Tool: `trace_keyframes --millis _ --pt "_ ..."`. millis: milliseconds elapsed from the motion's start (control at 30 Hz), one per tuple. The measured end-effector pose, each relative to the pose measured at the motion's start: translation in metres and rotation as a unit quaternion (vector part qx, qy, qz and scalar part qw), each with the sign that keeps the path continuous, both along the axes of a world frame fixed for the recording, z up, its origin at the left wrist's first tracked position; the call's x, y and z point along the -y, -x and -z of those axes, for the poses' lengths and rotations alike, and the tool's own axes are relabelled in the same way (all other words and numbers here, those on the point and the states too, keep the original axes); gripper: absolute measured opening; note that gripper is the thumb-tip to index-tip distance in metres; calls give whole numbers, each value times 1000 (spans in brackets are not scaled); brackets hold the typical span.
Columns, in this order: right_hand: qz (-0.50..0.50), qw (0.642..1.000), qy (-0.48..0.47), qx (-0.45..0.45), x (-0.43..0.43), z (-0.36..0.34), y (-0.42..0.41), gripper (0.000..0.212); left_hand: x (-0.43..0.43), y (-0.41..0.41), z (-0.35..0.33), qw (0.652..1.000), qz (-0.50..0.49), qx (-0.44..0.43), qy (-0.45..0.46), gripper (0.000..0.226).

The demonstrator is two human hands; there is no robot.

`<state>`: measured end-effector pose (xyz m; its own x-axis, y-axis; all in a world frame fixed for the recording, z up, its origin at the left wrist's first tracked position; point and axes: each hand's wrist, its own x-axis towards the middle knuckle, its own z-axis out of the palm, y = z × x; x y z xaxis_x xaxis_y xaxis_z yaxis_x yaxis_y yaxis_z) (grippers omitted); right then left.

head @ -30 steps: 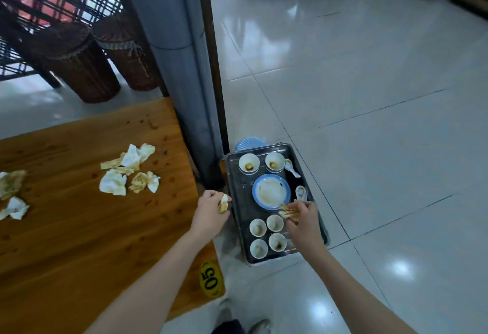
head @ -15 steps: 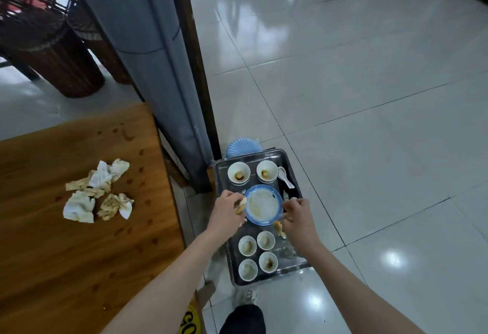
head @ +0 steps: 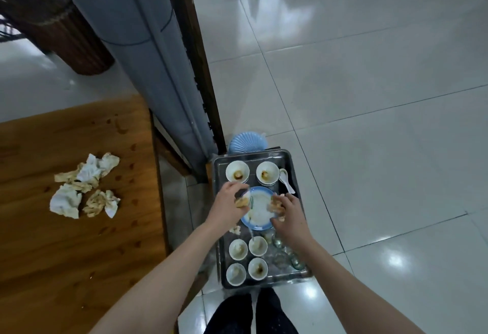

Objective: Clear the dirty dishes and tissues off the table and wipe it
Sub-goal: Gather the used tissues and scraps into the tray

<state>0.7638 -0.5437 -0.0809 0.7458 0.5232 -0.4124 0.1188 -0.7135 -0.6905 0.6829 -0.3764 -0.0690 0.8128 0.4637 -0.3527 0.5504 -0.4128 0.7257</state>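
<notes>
A metal tray (head: 293, 164) holds a blue-rimmed plate (head: 260, 211), two dirty bowls (head: 237, 171) at its far end and several small cups (head: 238, 249) at its near end. My left hand (head: 228, 205) grips a crumpled stained tissue (head: 242, 202) at the plate's left edge. Over the plate's right edge, my right hand (head: 289, 211) holds another soiled tissue (head: 274, 205). Several crumpled tissues (head: 84, 185) lie on the wooden table (head: 66, 254) at the left.
A white spoon (head: 286, 179) lies on the tray's right side, and glass cups (head: 285, 254) sit under my right forearm. A blue ribbed dish (head: 247, 142) stands behind the tray. A grey pillar (head: 148, 56) rises between table and tray. Glossy tiled floor spreads to the right.
The view has swung right and down onto the tray. My left hand moved from the table edge to the plate's left side with its tissue; both hands now meet over the plate.
</notes>
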Motion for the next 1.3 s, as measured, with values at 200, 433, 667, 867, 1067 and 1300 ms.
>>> trace_keyframes --millis 200,433,667,867,1067,1300 --pt "-54 998 24 -9 9 -1 -23 58 5 -3 9 999 11 -30 36 98" --pt "-107 994 17 10 9 -7 -42 53 2 14 3 996 -69 -62 16 99" --pt "-145 989 11 16 -19 -16 -36 51 -8 55 -12 987 -149 -55 12 91" --pt "-185 982 -8 27 -50 -31 -14 49 -22 97 -25 978 -203 -36 -11 65" --pt "-227 971 -38 65 -80 -43 17 49 -40 140 -38 967 -254 -4 -26 57" --pt "-237 968 -33 76 -123 -50 76 52 -77 211 -44 955 -297 13 -10 56"
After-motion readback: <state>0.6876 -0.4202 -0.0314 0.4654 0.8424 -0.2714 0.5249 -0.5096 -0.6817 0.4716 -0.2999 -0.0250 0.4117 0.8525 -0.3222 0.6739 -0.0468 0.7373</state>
